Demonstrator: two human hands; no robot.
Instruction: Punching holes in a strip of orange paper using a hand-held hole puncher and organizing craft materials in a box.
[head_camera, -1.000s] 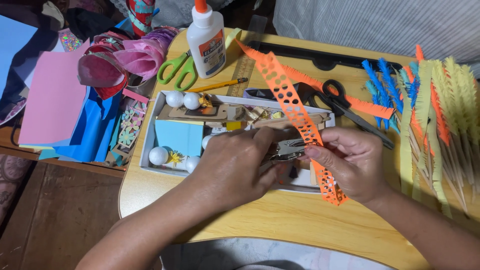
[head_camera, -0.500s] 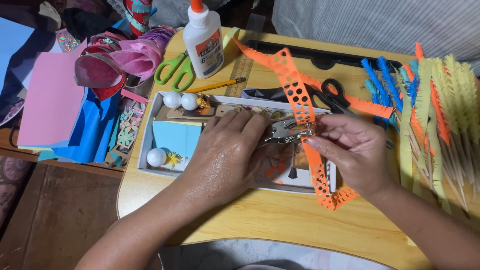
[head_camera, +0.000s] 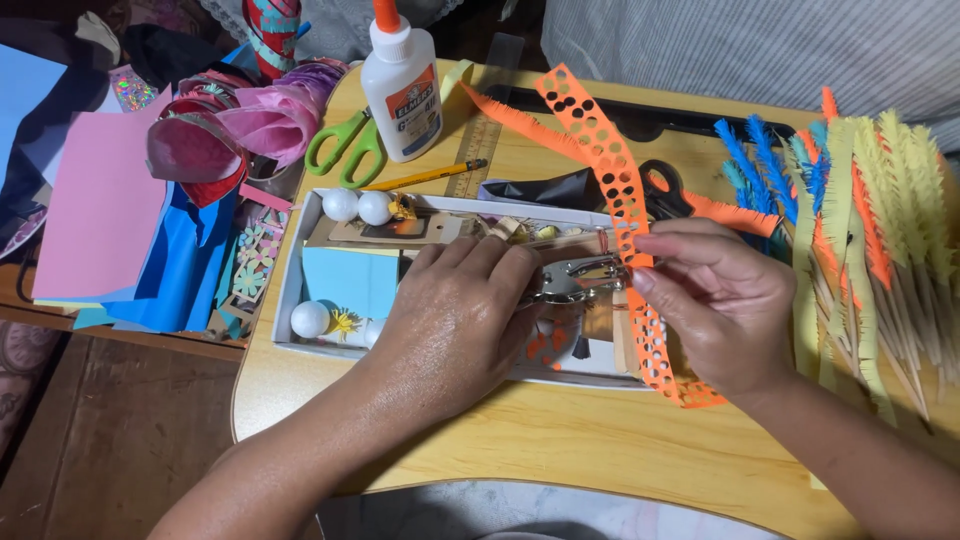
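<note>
Left hand (head_camera: 455, 320) hides most of metal hole punch (head_camera: 575, 282); only shiny front end shows, so fingers closed around it. Punch lies over white tray (head_camera: 292, 290), long axis sideways, nose pointing right at orange paper strip (head_camera: 625, 215). Strip runs long way from far table edge toward near edge, bottom end hidden under right hand (head_camera: 715, 300). Right fingers pinch strip beside punch. Since earlier picture, strip stands straighter, more holes show.
</note>
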